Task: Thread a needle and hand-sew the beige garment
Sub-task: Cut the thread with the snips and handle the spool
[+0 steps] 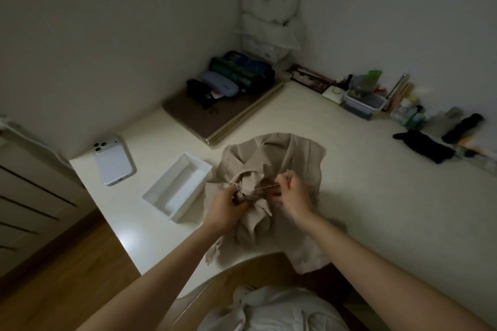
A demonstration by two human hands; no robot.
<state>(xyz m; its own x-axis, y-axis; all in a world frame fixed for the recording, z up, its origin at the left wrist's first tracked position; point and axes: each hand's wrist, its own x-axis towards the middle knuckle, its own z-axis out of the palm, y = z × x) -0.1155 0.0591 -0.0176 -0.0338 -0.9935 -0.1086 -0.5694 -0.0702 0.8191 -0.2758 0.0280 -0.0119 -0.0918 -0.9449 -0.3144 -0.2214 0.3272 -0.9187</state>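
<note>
The beige garment (279, 158) lies crumpled on the white desk (363, 196), hanging partly over the front edge. My left hand (228, 205) grips a bunched fold of it near the middle. My right hand (291, 192) pinches a pale thread (259, 187) that runs taut from the fold to its fingers. The needle is too small to make out.
An empty white tray (161, 193) stands just left of the garment, with a phone (113, 160) face down further left. A brown mat (215, 118) with pouches lies behind. Containers and dark cloth items (425, 145) line the right wall. The desk's left edge drops to wooden floor.
</note>
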